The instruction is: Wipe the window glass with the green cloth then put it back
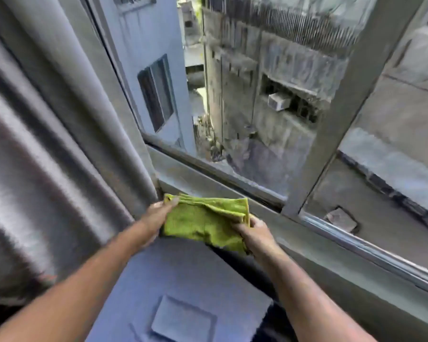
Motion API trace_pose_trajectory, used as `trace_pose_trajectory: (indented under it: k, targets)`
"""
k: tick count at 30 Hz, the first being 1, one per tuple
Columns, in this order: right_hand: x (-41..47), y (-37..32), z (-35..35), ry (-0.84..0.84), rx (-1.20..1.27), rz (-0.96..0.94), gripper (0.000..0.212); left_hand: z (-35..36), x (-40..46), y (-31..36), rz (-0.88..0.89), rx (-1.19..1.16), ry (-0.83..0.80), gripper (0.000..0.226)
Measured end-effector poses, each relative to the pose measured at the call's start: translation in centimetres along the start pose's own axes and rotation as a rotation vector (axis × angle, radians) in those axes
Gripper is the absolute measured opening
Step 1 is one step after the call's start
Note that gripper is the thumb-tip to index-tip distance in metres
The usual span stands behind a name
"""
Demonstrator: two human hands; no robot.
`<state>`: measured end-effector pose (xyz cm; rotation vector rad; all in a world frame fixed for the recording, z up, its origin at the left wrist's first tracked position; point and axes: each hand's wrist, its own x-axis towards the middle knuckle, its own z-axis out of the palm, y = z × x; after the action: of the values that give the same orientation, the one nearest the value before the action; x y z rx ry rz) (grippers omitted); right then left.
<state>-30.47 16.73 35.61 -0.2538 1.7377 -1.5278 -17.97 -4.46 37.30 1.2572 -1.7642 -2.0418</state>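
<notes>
Grey curtain [59,119] left; AC unit [279,101] on bldg opposite; blue surface [183,280] below.

Two bare forearms, no sleeves, bare hands

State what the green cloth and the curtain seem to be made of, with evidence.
Green cloth: probably microfibre, matt, with a fine nubbly weave and soft folds. Curtain: a thick grey fabric with a slight sheen, hanging in deep folds; the fibre cannot be told.

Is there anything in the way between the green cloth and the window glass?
Nothing visible is. Both hands, left hand and right hand, hold the green cloth low by the window sill. The window glass is just above and beyond it, with only open air between. The curtain hangs off to the left.
</notes>
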Motion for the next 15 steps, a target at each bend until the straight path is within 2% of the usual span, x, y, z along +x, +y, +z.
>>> trace_pose_trajectory:
  k: [3, 7, 10, 15]
  targets:
    - [3.3, 11.9, 3.7, -0.024, -0.116, 0.270, 0.023, -3.3, 2.9, -14.8, -0.251, 0.045, 0.068, 0.020]
    - [5.3, 27.4, 6.3, 0.010, -0.305, 0.501, 0.021, -6.0, 5.7, -29.5, -0.468, 0.087, 0.031, 0.032]
    - [6.0, 36.0, 7.6, 0.059, -0.376, 0.587, 0.012, -7.0, 7.5, -36.7, -0.507, 0.185, 0.074, 0.032]
    - [6.7, 42.0, 8.9, 0.125, -0.493, 0.661, 0.014, -7.9, 9.3, -42.1, -0.478, 0.350, 0.169, 0.035]
